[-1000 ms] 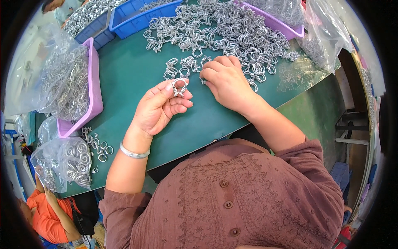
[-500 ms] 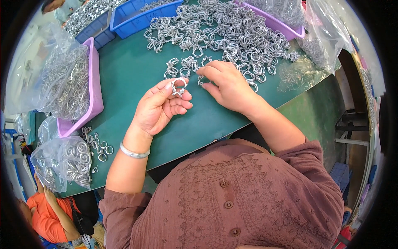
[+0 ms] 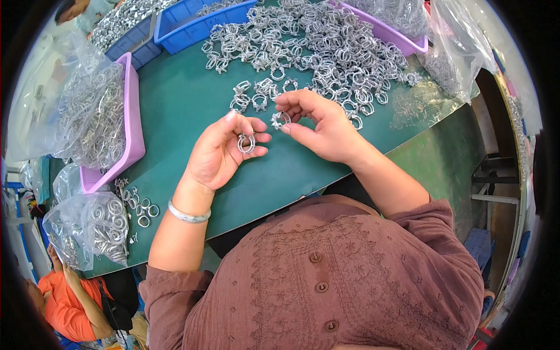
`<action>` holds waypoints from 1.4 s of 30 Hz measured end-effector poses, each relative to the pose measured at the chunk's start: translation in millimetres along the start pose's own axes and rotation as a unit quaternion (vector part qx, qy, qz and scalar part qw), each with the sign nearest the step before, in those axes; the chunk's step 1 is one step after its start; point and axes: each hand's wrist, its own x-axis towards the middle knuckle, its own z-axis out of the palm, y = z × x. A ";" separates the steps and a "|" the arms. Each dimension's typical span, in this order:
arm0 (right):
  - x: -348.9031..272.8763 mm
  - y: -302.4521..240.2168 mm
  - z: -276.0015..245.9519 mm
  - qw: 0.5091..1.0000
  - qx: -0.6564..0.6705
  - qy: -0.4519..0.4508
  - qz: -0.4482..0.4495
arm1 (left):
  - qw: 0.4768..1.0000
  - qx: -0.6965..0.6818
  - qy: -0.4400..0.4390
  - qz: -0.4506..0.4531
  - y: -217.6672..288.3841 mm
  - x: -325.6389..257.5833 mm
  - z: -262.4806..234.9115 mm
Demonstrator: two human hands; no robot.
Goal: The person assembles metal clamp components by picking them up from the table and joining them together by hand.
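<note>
Across the green table [image 3: 175, 111] in front of me, a broad heap of silver-coloured rings [image 3: 344, 49] spreads along the far side, running well over to the right. By its left end stands a blue bin [image 3: 210, 30], with a darker blue bin [image 3: 137, 51] just beside that. On my left, a purple tray [image 3: 135, 140] carries a mass of metal pieces partly covered by clear plastic. Nearer to me, a clear bag [image 3: 106, 230] with spiral-shaped pieces inside lies next to some loose rings [image 3: 146, 214]. Beyond the heap, at the far right, I see a second purple tray [image 3: 392, 38] and a large clear plastic bag [image 3: 464, 55]. Past the table's right edge shows green floor [image 3: 429, 151]. At lower left is a person in an orange shirt [image 3: 70, 309].

Close to my hands, a small cluster of rings [image 3: 261, 93] lies on the table, between me and the heap. My left grip [image 3: 214, 154] is curled around one silver ring [image 3: 247, 146], which sits against the fingers, below the thumb tip. My right grip [image 3: 329, 131] pinches another ring [image 3: 277, 121] between thumb and forefinger, right at the tips. The two held rings are near each other but apart, the right one farther from my body.
</note>
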 end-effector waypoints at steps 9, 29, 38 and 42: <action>-2.5 -7.4 10.1 0.995 -0.041 0.014 -0.093 | 0.970 0.229 0.061 -0.051 -1.2 -3.7 13.5; -6.4 -0.9 8.8 0.963 0.261 -0.004 0.061 | 0.979 0.195 0.049 -0.033 -2.3 -3.4 10.4; -6.9 -1.4 8.8 0.960 0.270 0.007 0.069 | 0.981 0.185 0.035 -0.038 -1.2 -3.3 10.4; -7.7 -2.0 9.1 0.962 0.265 0.006 0.068 | 0.980 0.193 0.030 -0.034 -2.2 -4.1 9.9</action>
